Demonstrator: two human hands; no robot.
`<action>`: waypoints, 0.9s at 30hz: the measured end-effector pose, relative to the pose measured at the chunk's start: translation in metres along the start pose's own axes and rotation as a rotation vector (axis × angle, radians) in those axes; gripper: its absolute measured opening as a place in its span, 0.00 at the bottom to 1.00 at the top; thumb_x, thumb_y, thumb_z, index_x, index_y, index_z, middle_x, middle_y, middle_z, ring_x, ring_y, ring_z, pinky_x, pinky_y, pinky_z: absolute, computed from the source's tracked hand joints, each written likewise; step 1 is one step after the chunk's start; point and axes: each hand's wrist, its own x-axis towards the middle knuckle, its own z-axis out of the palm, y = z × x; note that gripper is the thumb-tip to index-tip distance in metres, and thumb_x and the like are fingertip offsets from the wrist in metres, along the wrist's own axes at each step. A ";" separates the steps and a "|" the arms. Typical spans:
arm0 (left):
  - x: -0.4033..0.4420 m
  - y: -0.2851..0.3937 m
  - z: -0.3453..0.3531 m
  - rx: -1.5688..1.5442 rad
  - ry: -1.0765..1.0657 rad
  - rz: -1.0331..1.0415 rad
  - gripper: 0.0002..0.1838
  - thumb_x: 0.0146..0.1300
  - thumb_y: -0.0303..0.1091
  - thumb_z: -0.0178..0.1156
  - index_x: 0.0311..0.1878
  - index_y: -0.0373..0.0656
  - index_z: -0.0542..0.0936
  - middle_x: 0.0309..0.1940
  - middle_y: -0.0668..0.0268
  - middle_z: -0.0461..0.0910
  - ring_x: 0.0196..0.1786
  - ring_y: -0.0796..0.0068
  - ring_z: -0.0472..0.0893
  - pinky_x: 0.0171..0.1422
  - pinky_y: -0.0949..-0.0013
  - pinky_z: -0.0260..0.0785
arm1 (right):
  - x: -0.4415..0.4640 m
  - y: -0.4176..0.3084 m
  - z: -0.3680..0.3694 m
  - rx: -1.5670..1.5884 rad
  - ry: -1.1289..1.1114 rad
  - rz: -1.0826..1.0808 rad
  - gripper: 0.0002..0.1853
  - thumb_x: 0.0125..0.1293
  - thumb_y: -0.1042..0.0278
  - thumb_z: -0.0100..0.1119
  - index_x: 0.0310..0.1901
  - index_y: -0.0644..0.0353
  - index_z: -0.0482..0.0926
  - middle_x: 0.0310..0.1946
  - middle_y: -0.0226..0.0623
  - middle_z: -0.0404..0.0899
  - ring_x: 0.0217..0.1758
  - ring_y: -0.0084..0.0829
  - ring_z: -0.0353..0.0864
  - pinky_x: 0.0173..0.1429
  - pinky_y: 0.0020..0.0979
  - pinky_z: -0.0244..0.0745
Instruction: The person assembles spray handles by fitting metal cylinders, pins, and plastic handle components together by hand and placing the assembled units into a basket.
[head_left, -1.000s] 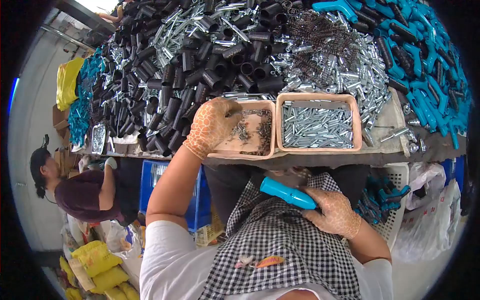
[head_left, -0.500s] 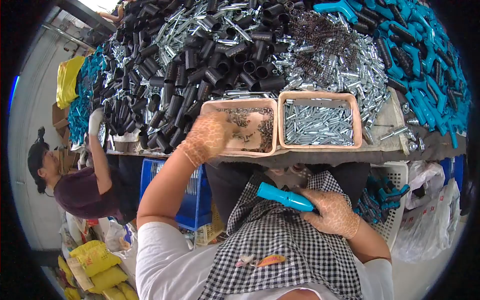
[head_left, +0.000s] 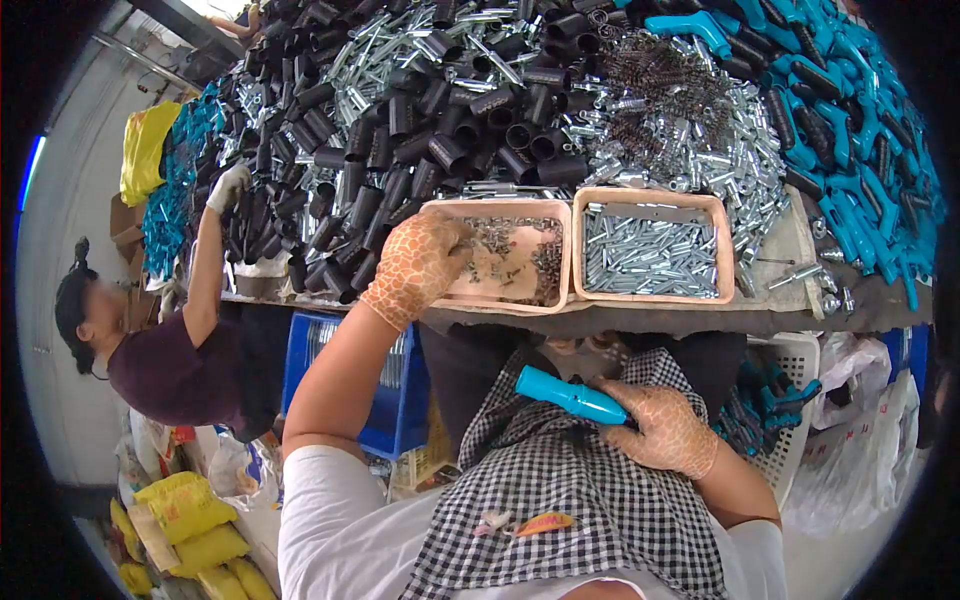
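My right hand (head_left: 665,428), in a patterned orange glove, is wrapped round a teal plastic handle (head_left: 570,397) above my checked apron. The handle lies lengthwise, its free end to the left. My left hand (head_left: 420,262), gloved alike, is over the left side of a shallow tray (head_left: 500,304) of small metal parts, perhaps screws. Its fingers are bent together at the tips; whatever they pinch is too small or hidden to make out. Beside that tray stands a second tray (head_left: 655,298) of shiny metal pins (head_left: 650,250).
Behind the trays are heaps of black tubes (head_left: 450,150), dark springs (head_left: 665,80) and teal handles with black grips (head_left: 855,130). A blue crate (head_left: 405,400) and a white basket (head_left: 800,440) stand below the table. A co-worker (head_left: 180,360) reaches into the pile at left.
My left hand has lifted slightly and turned, its fingers drawing back toward the tray's left edge. My right hand keeps the teal handle in place. The co-worker's gloved hand has moved right and up.
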 end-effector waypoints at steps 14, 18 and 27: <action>0.031 0.013 0.038 0.162 -0.295 0.108 0.13 0.57 0.41 0.67 0.39 0.42 0.88 0.40 0.53 0.84 0.48 0.50 0.82 0.57 0.51 0.73 | -0.004 0.008 0.003 0.009 0.019 0.009 0.33 0.57 0.59 0.72 0.64 0.62 0.75 0.46 0.51 0.85 0.43 0.51 0.87 0.47 0.45 0.83; 0.024 0.011 0.024 -0.004 -0.119 0.077 0.11 0.58 0.37 0.66 0.36 0.39 0.86 0.38 0.51 0.84 0.47 0.49 0.82 0.56 0.50 0.73 | -0.005 0.007 0.003 0.029 0.007 0.027 0.34 0.57 0.58 0.73 0.64 0.61 0.75 0.46 0.52 0.85 0.42 0.51 0.87 0.46 0.45 0.83; 0.007 0.006 -0.016 -0.174 0.009 -0.125 0.14 0.64 0.38 0.65 0.45 0.36 0.87 0.41 0.46 0.85 0.47 0.45 0.84 0.54 0.53 0.76 | -0.001 0.002 0.004 0.029 -0.002 0.023 0.33 0.56 0.64 0.70 0.65 0.61 0.75 0.43 0.52 0.85 0.43 0.52 0.87 0.48 0.45 0.83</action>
